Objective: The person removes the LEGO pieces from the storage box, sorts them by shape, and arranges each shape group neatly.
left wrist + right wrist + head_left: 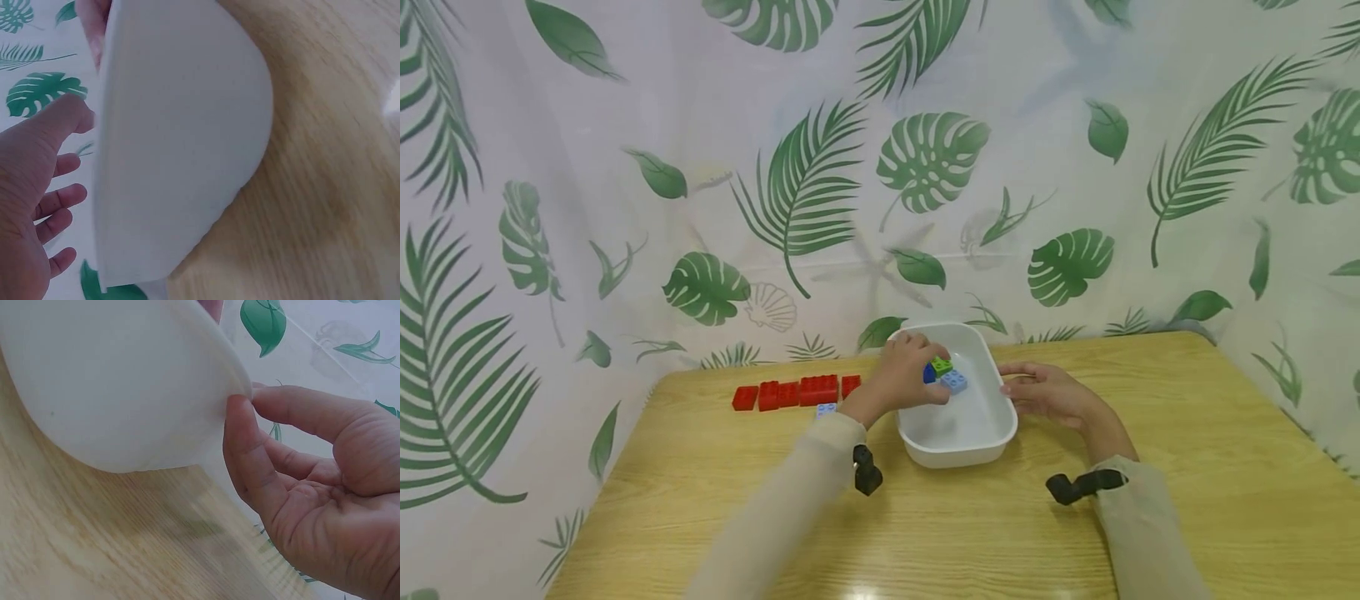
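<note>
A white plastic container (957,429) stands near the back of the table. My left hand (901,375) is over its left side, fingers bent and apart from the thumb. Past those fingers, a dark blue brick (929,373), a green brick (942,365) and a light blue brick (954,382) show inside the container, the dark blue one partly hidden. No brick shows between the left fingers (59,200) in the left wrist view. At the container's right side, my right hand (312,475) pinches the rim between thumb and finger.
Left of the container, several red toy bricks (818,390) lie in a row on the wooden table (970,533). Another light blue brick (825,409) sits in front of them, close to the left wrist. A leaf-patterned cloth (850,208) hangs behind the table.
</note>
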`<state>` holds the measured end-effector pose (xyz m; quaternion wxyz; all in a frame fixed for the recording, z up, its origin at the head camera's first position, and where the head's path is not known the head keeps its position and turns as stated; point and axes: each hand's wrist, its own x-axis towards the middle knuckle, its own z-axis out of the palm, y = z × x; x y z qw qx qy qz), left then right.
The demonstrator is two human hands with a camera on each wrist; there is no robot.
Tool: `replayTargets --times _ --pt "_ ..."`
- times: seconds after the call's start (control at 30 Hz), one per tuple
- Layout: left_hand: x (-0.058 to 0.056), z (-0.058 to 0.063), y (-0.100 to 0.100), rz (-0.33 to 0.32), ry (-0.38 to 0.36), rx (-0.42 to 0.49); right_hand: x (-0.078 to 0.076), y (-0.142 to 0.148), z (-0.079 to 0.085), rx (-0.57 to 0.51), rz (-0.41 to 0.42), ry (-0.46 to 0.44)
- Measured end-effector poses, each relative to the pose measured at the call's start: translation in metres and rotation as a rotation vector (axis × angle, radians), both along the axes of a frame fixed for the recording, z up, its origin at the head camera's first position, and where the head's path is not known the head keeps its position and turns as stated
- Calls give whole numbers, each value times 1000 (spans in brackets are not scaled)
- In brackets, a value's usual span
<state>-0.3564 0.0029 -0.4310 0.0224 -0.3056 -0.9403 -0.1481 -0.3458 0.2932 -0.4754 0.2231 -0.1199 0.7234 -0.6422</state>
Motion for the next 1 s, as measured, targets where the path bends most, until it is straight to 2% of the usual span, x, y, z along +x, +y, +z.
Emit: replayTargets --times 0.13,0.33,0.73,1.0 --pt "-4 -9 6 10 -13 -59 -1 -1 0 4 1 2" --pt "-7 -14 12 9 -47 -98 -2 0 0 -6 25 17" --pt "-21 -28 18 16 -13 -178 -2 -1 -5 -5 16 4" --pt "-22 -28 24 23 -2 -237 1 2 -3 -10 -3 -9"
